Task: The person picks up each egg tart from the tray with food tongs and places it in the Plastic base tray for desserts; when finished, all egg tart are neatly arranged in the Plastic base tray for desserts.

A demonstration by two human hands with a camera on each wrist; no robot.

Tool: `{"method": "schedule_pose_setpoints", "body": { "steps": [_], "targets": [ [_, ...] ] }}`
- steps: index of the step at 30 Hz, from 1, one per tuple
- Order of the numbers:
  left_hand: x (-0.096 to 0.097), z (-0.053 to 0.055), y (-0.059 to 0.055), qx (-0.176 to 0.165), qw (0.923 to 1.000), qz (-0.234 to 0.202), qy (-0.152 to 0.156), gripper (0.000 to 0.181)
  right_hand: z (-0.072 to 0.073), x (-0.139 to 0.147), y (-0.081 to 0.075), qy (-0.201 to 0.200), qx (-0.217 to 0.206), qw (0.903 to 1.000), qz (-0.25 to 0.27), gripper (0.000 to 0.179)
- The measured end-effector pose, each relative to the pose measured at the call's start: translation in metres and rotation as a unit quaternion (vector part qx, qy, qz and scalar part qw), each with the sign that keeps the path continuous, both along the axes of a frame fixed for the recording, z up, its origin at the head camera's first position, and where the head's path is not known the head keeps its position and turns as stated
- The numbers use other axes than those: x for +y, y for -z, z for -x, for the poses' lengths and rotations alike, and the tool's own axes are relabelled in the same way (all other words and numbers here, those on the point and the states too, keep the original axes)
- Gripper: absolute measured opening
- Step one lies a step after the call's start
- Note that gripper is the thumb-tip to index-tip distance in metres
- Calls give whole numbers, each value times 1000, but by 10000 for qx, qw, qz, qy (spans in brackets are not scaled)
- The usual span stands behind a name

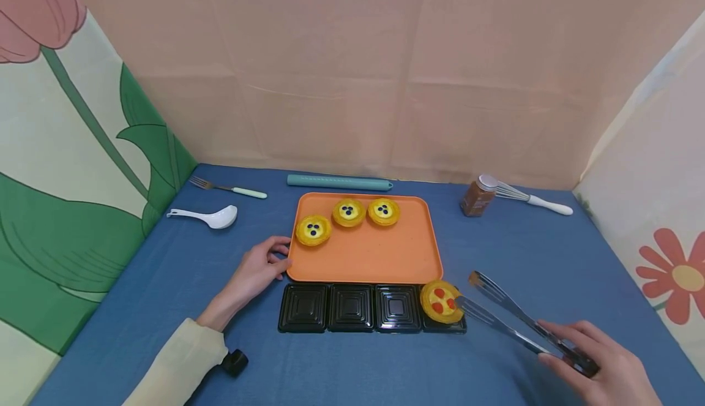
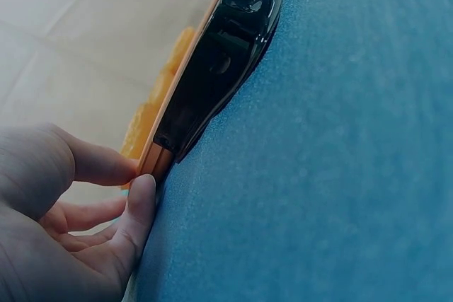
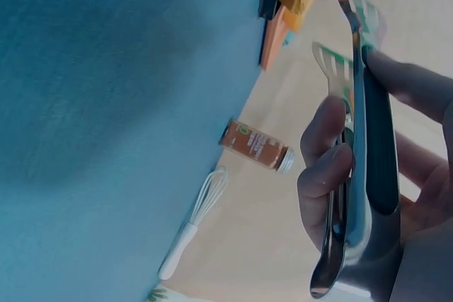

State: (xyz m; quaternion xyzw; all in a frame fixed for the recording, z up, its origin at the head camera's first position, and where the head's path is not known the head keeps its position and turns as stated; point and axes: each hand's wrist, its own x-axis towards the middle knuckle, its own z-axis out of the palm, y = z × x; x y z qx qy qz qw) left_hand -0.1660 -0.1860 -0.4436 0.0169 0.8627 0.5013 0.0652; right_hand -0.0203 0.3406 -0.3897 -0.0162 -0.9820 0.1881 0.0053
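Observation:
My left hand (image 1: 259,268) pinches the left edge of an orange tray (image 1: 380,253) between thumb and finger, as the left wrist view shows. Three yellow tarts with dark blue berries (image 1: 313,230) sit on the tray's left and back part. In front of it lies a black tray with square compartments (image 1: 352,308). A tart with red toppings (image 1: 432,314) rests at its rightmost compartment. My right hand (image 1: 606,357) holds metal tongs (image 3: 359,146), their two arms spread apart. One tong tip overlaps the tart's right edge; the other stands off to its right.
At the back left are a fork (image 1: 248,192) and a white spoon (image 1: 220,217). A teal rolling pin-like stick (image 1: 338,182) lies behind the orange tray. Towards the back right stand a brown jar (image 1: 478,198) and a whisk with a white handle (image 1: 551,204). Fabric walls enclose the blue table.

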Motion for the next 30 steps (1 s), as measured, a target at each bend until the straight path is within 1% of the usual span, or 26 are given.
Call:
{"method": "schedule_pose_setpoints", "body": {
  "steps": [4, 7, 10, 12, 16, 18, 20, 30],
  "targets": [
    [1, -1, 0, -13, 10000, -50, 22, 47, 4, -5, -4, 12, 542, 9985, 19, 47],
    [1, -1, -1, -7, 10000, -57, 8, 47, 10, -8, -8, -55, 788, 9969, 43, 46],
    [1, -1, -2, -3, 10000, -43, 4, 47, 18, -12, -13, -103, 744, 9971, 86, 46],
    [1, -1, -2, -13, 10000, -17, -14, 47, 25, -14, -17, -206, 766, 9968, 140, 46],
    [0, -1, -2, -7, 10000, 25, -25, 47, 40, -18, -20, -591, 1077, 9921, 256, 45],
    [0, -1, -2, 11, 10000, 22, -23, 46, 48, -20, -20, -789, 1261, 9882, 354, 44],
    [0, -1, -2, 37, 10000, 14, -8, 46, 56, -22, -19, -916, 1350, 9858, 389, 44],
    [1, -1, -1, 29, 10000, 45, -30, 46, 94, -37, -15, -1367, 1433, 9796, 339, 43]
  ]
}}
